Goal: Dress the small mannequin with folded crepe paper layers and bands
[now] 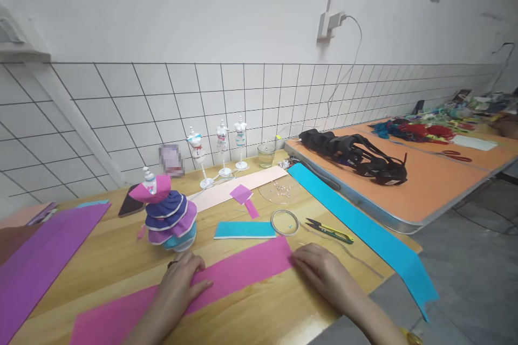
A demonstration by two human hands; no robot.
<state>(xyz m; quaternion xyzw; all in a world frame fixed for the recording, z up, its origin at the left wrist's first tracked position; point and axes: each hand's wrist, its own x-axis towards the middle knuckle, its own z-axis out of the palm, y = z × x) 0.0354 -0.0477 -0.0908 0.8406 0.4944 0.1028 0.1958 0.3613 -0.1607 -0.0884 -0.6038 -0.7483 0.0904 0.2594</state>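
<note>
A long pink strip (246, 267) lies flat on the wooden table (251, 326). My left hand (184, 280) rests on its middle part, thumb and fingers apart. At the strip's right end, my right hand (319, 269) has its fingers together, touching the edge; whether they pinch it is hard to make out. Behind my left hand stands a small dress form (172, 215) in a ruffled purple, navy and blue dress. A short blue piece (245, 229), a round ring (285, 222) and yellow-green thread snips (329, 230) lie beyond the strip.
A long blue strip (356, 226) hangs over the table's right edge. Purple sheet (52, 248) lies left. Three small white dress forms (222, 143), a glass (266, 156) and a phone (131, 202) stand or lie behind. Black straps (352, 153) rest on the orange table (404, 199).
</note>
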